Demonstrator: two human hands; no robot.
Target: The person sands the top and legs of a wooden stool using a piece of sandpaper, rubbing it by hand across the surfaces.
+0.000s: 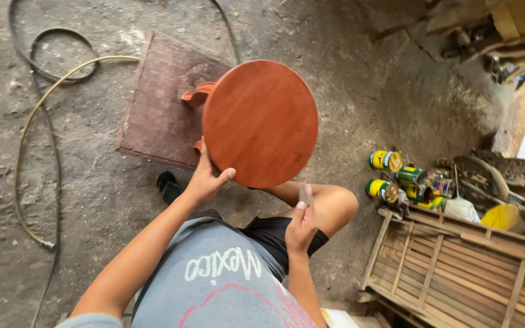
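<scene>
A round reddish-brown wooden stool (260,121) is tipped toward me, its seat top facing up; orange-painted legs show behind it on the left. My left hand (205,179) grips the seat's lower left edge, thumb on top. My right hand (302,225) is closed around a small grey piece, perhaps sandpaper, just below the seat's lower rim, above my bent knee. I am seated, in a grey shirt and black shorts.
A dark brown board (159,103) lies on the dirt floor behind the stool. Black and yellow hoses (28,133) loop at left. Paint cans (386,161) stand at right beside a slatted wooden frame (457,273) and clutter.
</scene>
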